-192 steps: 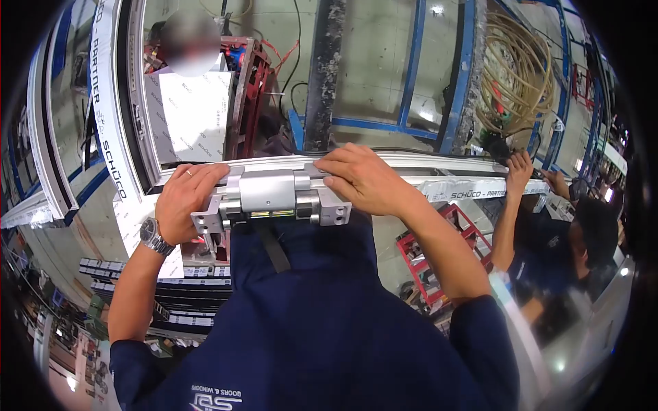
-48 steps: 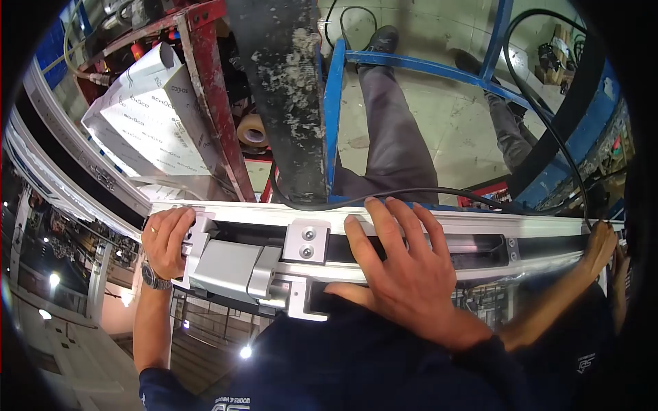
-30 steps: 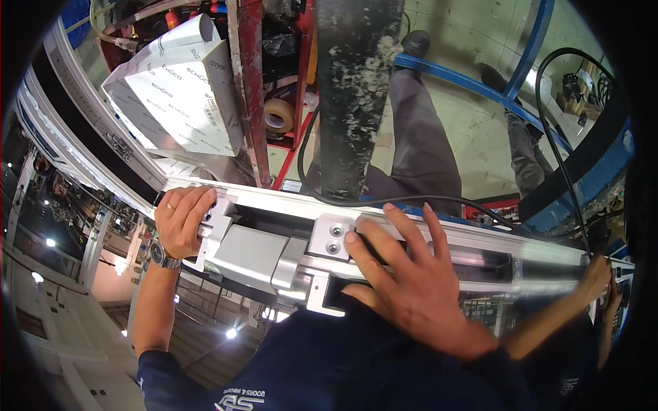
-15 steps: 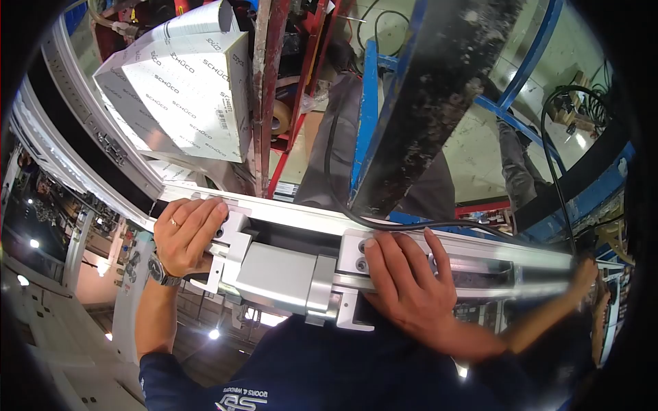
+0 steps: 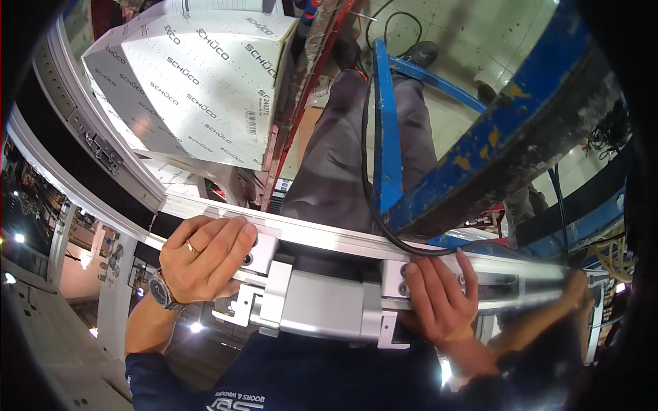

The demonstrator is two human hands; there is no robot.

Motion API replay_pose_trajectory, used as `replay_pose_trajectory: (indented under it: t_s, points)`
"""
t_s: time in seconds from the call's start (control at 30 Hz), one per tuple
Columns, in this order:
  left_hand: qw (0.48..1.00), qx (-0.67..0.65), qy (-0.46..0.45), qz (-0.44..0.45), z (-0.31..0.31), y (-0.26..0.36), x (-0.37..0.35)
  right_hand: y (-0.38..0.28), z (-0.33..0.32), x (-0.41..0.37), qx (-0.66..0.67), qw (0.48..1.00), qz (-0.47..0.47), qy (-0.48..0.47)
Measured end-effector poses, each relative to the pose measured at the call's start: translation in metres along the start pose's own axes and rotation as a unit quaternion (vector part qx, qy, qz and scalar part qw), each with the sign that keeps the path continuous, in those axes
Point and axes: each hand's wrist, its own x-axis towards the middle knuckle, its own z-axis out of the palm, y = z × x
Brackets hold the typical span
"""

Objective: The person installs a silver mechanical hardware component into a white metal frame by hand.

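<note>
A silver metal fitting, like a large hinge with a wide middle barrel, lies along a white metal frame profile. Its end blocks have screw holes. My left hand, with a ring and a watch, curls its fingers over the left block; the thumb is mostly hidden. Over the right block, my right hand bends its fingers, slightly apart, with the thumb out of sight. Stepped brackets stick out below the barrel. To the right of that hand, a slot runs along the profile.
A white printed box stands behind the profile's left end. A black cable drapes onto the profile near a blue metal stand. At the right, another person's hand is on the profile's far end. Bright lamps show below.
Both hands and the fitting have shifted right along the profile. My head's view has moved too: the box looks larger, and more of the legs and the blue stand shows.
</note>
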Motion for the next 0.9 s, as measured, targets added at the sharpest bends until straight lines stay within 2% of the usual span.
replay_pose_trajectory:
  t_s: [0.37, 0.47, 0.53, 0.6, 0.63, 0.73, 0.77, 0.83, 0.9]
  points:
    - [1.000, -0.020, 0.014, -0.004, -0.005, 0.003, 0.004, -0.007, -0.006, 0.004, -0.002, 1.000, 0.012, -0.001]
    - [1.000, -0.009, 0.028, 0.007, -0.001, 0.002, -0.002, -0.011, -0.010, 0.003, -0.042, 0.999, 0.007, -0.018]
    - [1.000, -0.002, 0.018, 0.008, -0.007, 0.006, -0.004, -0.010, -0.014, 0.000, -0.005, 1.000, -0.011, -0.015]
    - [0.999, -0.007, 0.048, 0.003, 0.006, 0.004, -0.011, -0.011, -0.034, -0.007, 0.119, 0.993, 0.010, -0.003]
    - [0.999, -0.008, 0.048, -0.006, 0.007, 0.005, -0.012, -0.014, -0.043, -0.014, 0.132, 0.991, 0.028, -0.001]
    - [0.997, -0.023, 0.073, 0.003, 0.005, 0.006, -0.014, -0.046, -0.065, -0.007, 0.099, 0.991, -0.010, 0.091]
    - [0.994, -0.004, 0.109, 0.010, 0.011, 0.005, -0.016, -0.064, -0.066, 0.005, 0.100, 0.986, -0.047, 0.123]
    - [0.995, -0.009, 0.100, 0.016, 0.011, 0.004, -0.015, -0.084, -0.050, 0.037, 0.139, 0.979, -0.080, 0.126]
    - [0.995, -0.017, 0.096, 0.013, 0.011, 0.004, -0.016, -0.088, -0.030, 0.074, 0.217, 0.969, -0.029, 0.119]
